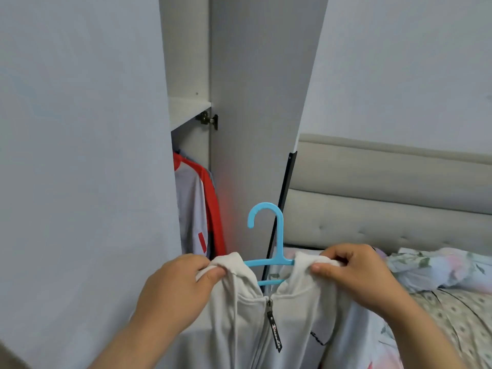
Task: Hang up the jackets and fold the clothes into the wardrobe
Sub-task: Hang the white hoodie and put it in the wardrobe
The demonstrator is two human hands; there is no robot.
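Observation:
A white zip-up jacket [239,323] hangs on a light blue plastic hanger [277,235], held up in front of me. My left hand [175,288] pinches the jacket's left shoulder and collar over the hanger arm. My right hand [354,275] pinches the right shoulder in the same way. The hanger's hook points up and left, toward the wardrobe opening [191,155]. Inside the wardrobe hangs a white and red jacket [197,209]. The zipper [274,328] is partly closed below the collar.
The left wardrobe door [80,155] stands close on my left. Another open door panel [255,115] stands behind the hanger. A shelf [189,110] sits above the hanging space. A bed with a padded headboard [386,195] and crumpled floral clothes [439,267] lies on the right.

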